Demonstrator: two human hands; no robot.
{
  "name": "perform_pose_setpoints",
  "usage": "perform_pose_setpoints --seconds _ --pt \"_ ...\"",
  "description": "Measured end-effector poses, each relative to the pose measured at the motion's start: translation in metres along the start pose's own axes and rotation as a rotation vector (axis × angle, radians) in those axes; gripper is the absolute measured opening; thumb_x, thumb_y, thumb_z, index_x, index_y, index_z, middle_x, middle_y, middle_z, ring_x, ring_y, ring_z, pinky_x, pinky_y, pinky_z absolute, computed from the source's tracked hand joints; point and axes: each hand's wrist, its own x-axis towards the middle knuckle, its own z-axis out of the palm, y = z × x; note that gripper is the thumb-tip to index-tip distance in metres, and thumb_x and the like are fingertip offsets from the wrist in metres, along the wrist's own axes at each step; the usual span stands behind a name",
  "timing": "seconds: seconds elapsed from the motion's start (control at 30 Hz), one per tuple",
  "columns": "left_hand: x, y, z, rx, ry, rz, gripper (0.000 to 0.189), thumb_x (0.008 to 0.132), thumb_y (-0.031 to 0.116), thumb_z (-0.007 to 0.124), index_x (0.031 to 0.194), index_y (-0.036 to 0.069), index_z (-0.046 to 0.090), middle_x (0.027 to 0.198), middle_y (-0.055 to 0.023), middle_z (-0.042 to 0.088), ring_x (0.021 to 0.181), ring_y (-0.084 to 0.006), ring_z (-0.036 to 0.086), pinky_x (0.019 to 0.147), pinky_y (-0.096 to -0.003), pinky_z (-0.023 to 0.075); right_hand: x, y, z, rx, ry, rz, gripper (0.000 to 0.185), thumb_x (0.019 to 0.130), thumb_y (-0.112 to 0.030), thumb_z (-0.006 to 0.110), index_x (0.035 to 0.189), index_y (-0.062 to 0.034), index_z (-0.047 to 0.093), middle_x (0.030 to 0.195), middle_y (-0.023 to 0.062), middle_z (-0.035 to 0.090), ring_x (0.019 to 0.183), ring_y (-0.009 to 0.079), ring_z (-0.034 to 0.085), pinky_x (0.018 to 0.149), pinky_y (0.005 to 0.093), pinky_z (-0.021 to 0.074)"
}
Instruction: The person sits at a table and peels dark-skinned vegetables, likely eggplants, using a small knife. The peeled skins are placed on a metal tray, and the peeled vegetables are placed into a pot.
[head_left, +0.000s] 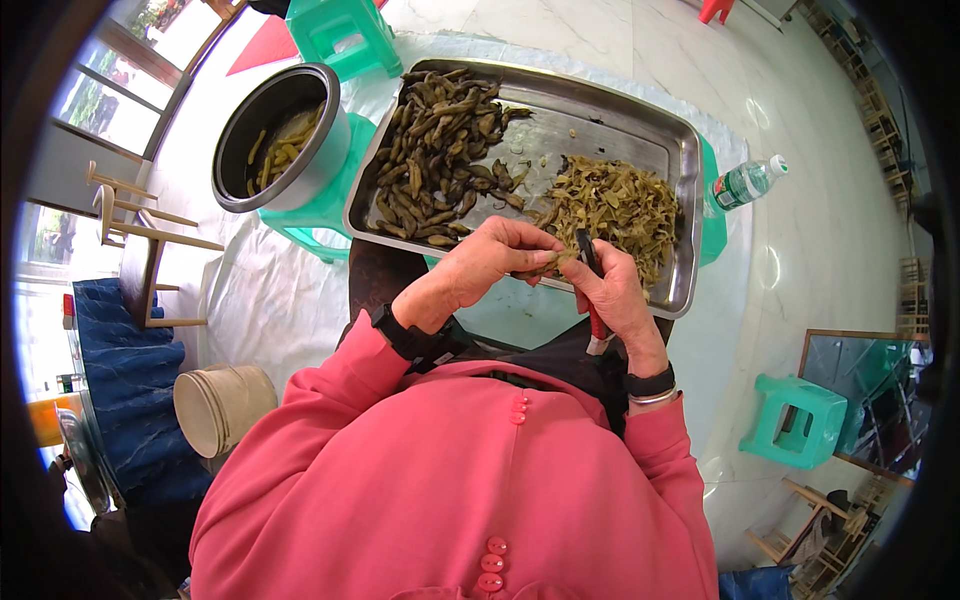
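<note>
Over the near rim of a metal tray (450, 241), my left hand (491, 259) pinches a small yellowish-brown plant piece (553, 261) between thumb and fingertips. My right hand (615, 289) grips a hand tool with a red handle and black upper part (587, 251); its exact kind is unclear. The right thumb meets the same piece. Dark brown, finger-shaped plant pieces (431, 150) are heaped in the tray's left half. Beyond my right hand lies a mound of yellow-brown, leafy-looking peelings (611, 206).
A dark-lined pot (322, 79) with yellowish finger-shaped pieces (289, 154) rests on a green stool (304, 225) at the left. A plastic bottle (742, 184) stands right of the tray. A pale bucket (225, 409) is at lower left, another green stool (799, 420) at lower right.
</note>
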Motion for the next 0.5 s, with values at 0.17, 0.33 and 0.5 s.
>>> perform_pose_setpoints --seconds 0.17,0.33,0.5 --pt "0.004 0.003 -0.001 0.034 -0.021 0.002 0.019 0.087 0.006 0.064 0.102 -0.004 0.069 0.082 -0.0064 0.067 0.069 -0.012 0.058 0.066 -0.0255 0.0479 0.001 0.003 -0.003 -0.009 -0.032 -0.012 0.041 0.083 -0.04 0.075 0.077 -0.0058 0.053 0.055 -0.0024 0.048 0.046 0.006 0.046 0.042 0.0219 0.0358" --pt "0.007 0.005 -0.002 0.054 -0.03 -0.002 0.019 0.086 0.005 0.065 0.101 -0.004 0.069 0.083 -0.0063 0.068 0.068 -0.0115 0.058 0.065 -0.0252 0.048 0.003 0.007 -0.004 -0.005 -0.033 -0.03 0.041 0.083 -0.039 0.074 0.076 -0.0059 0.052 0.055 -0.0021 0.049 0.045 0.0061 0.046 0.041 0.0221 0.0357" --pt "0.009 0.005 0.0 0.046 0.005 -0.001 0.018 0.085 0.003 0.065 0.101 -0.004 0.07 0.082 -0.0059 0.068 0.067 -0.0107 0.058 0.063 -0.0248 0.0483 0.004 0.012 -0.005 -0.036 -0.042 -0.049 0.034 0.088 -0.035 0.07 0.079 -0.0061 0.054 0.055 -0.0035 0.049 0.044 0.0054 0.047 0.041 0.0204 0.0366"
